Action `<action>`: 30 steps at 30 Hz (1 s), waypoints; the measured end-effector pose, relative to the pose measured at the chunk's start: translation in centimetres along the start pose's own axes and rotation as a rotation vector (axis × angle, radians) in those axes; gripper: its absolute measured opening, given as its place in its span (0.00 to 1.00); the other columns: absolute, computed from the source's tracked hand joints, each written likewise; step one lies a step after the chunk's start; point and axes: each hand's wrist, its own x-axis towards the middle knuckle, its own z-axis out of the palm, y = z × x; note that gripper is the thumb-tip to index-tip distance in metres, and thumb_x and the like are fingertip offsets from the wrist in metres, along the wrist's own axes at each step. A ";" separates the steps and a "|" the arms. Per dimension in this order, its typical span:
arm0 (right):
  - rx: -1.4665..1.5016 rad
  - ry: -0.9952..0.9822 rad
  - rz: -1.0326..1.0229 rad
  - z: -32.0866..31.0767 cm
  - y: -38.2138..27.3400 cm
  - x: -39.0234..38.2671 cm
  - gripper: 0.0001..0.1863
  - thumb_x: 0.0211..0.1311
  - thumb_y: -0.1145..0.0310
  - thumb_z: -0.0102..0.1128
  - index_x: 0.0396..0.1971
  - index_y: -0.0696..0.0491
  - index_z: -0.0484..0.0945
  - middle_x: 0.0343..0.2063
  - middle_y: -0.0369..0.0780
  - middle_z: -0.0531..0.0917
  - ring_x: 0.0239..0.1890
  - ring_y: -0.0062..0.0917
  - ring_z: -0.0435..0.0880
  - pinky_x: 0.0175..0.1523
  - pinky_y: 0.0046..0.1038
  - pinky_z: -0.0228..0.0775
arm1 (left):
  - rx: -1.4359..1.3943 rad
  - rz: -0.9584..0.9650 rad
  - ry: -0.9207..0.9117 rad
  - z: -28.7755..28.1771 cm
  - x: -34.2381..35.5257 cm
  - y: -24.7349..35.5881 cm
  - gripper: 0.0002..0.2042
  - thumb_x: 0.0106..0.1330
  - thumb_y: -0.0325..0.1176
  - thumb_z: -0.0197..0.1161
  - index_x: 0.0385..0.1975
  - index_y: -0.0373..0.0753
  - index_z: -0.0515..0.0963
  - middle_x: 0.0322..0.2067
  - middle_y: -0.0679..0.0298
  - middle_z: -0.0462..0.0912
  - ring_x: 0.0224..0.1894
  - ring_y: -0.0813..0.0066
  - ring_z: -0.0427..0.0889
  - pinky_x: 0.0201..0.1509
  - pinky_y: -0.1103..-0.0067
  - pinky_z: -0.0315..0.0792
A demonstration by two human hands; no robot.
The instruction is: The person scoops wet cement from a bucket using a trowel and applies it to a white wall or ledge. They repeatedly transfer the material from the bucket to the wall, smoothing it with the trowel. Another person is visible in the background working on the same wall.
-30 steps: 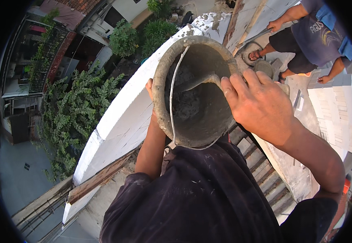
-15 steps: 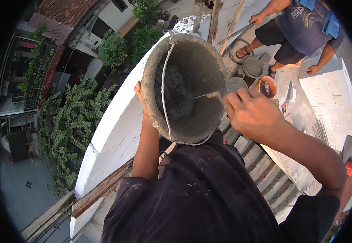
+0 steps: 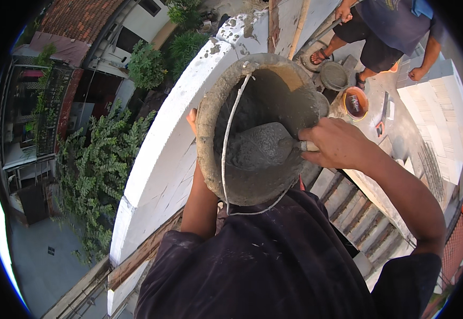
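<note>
A mortar-crusted bucket (image 3: 206, 143) is tilted so that its mouth faces me, with a thin wire handle (image 3: 229, 127) across the opening. Wet grey mortar (image 3: 226, 178) lies inside. My left hand (image 3: 192, 120) grips the bucket's left side from outside; most of its fingers are hidden behind the rim. At the right rim, my right hand (image 3: 338, 146) is closed around the handle of a trowel (image 3: 263, 144). The flat, mortar-smeared blade rests inside the bucket against the mortar.
A white block wall (image 3: 157, 159) curves along my left, mortar on its far top. Stairs (image 3: 356, 215) descend at right. Beyond are a co-worker (image 3: 391, 32) holding a tool handle, an orange bucket (image 3: 355, 103), a handsaw (image 3: 383, 114) and stacked white blocks (image 3: 433, 111).
The trowel blade has turned from edge-on to flat, its face now showing in the bucket. Bucket and right hand sit slightly lower in view. The co-worker appears higher up.
</note>
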 end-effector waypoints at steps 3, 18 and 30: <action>0.195 0.021 0.016 2.7 -0.2 0.3 0.21 0.64 0.56 0.69 0.50 0.55 0.85 0.37 0.52 0.87 0.46 0.49 0.88 0.52 0.47 0.81 | 0.025 0.046 0.013 0.3 -0.5 0.4 0.41 0.67 0.64 0.59 0.67 0.31 0.72 0.56 0.46 0.85 0.51 0.56 0.90 0.56 0.64 0.88; 0.552 0.192 -0.064 5.1 0.4 1.1 0.15 0.64 0.63 0.70 0.42 0.59 0.85 0.24 0.51 0.85 0.30 0.48 0.87 0.37 0.39 0.77 | -0.243 -0.061 -0.054 -2.1 -0.7 -0.3 0.42 0.68 0.66 0.54 0.65 0.29 0.74 0.54 0.46 0.86 0.49 0.53 0.90 0.54 0.62 0.87; 0.445 0.413 0.020 3.5 2.0 -1.7 0.14 0.61 0.64 0.72 0.42 0.57 0.85 0.31 0.50 0.86 0.34 0.49 0.86 0.39 0.42 0.76 | -0.167 -0.068 0.022 -4.6 -3.1 -4.2 0.35 0.73 0.60 0.52 0.67 0.36 0.74 0.58 0.51 0.83 0.56 0.56 0.85 0.62 0.60 0.81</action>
